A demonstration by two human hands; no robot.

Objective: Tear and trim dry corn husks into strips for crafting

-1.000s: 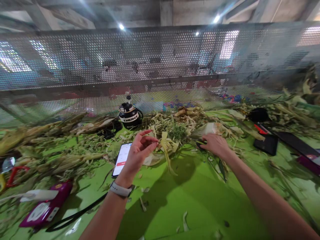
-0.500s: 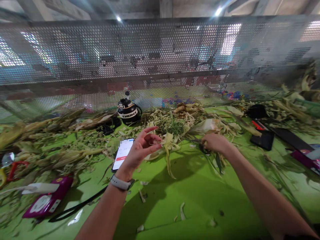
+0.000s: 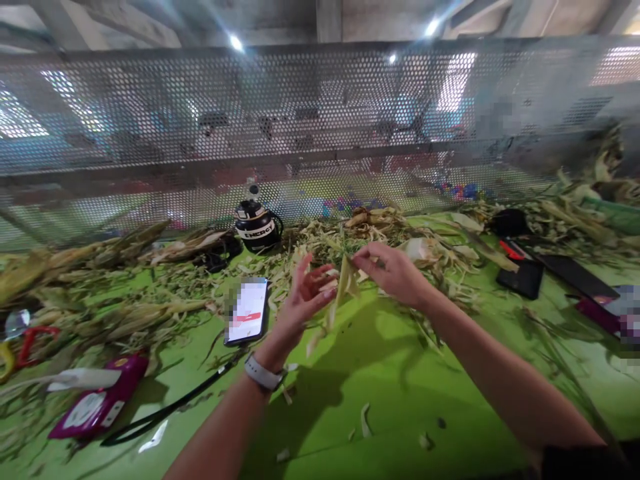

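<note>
My left hand (image 3: pixel 304 303), wearing a pale watch band, pinches the folded corn husk (image 3: pixel 344 283) between thumb and fingertips; part of the grip is blurred. Long husk strips hang down from it over the green table (image 3: pixel 380 400). From the right, my right hand (image 3: pixel 393 270) has its thumb and forefinger closed on the upper edge of the same husk. Behind both hands lies a heap of shredded dry husk (image 3: pixel 320 239). A whiter husk bundle (image 3: pixel 420 250) sits just beyond my right hand.
A lit phone (image 3: pixel 249 310) lies left of my left hand. Farther out are a black jar (image 3: pixel 256 227), a purple device (image 3: pixel 103 397) with a black strap, red-handled scissors (image 3: pixel 35 340) and a dark phone (image 3: pixel 520 277). A perforated metal screen (image 3: pixel 320 127) stands behind.
My right hand has come left and up from a dark object on the table to the husk. My left hand has shifted slightly right, and the husk has turned.
</note>
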